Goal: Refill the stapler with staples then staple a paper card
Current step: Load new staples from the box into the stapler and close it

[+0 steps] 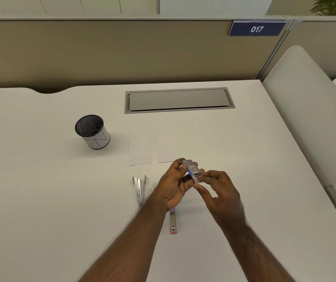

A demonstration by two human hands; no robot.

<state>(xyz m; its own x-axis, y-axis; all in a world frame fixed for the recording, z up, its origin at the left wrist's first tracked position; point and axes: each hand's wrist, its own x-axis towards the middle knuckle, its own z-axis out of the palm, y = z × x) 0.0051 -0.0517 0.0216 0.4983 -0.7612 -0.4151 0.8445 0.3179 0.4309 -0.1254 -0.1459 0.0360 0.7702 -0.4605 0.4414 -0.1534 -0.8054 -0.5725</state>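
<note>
Beige partitions back a white desk (41, 190) where both hands meet near the middle of the front half. Left hand (173, 188) is curled around a small staple box (192, 169), held above the surface; right hand (222, 194) pinches at the box's near end with thumb and forefinger, other fingers loose. Should the box tip or the strip slide out fast, staples could spill or break apart. Just left lies the opened stapler (139, 189); a pink-ended piece (173, 224) lies nearer the front edge. Two paper cards (139, 151) lie beyond, a mesh cup (92, 131) toward the left.
</note>
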